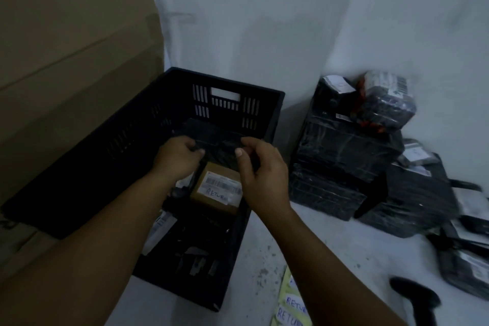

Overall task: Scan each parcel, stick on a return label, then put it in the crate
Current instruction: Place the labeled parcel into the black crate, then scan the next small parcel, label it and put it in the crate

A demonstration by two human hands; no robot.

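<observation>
I see a black plastic crate (pixel 111 151) with slotted walls and a cut-out handle on a pale floor (pixel 330 241), beside a large cardboard carton (pixel 66 47). Inside it lies a small brown cardboard box (pixel 211 198) with a white barcode label handwritten "RETUR…", among dark wrapped items I cannot make out. Over the crate's interior, both hands hold a flat black plastic-wrapped parcel (pixel 211 132) by its near edge: the left hand (pixel 177 159) pinches the left side, the right hand (pixel 262 169) the right, fingers curled. To the right, glossy black wrapped parcels (pixel 344 151) are stacked against the wall. A sheet of "RETURN" labels (pixel 293 304) and a black handheld scanner (pixel 415 299) lie near the bottom edge.
</observation>
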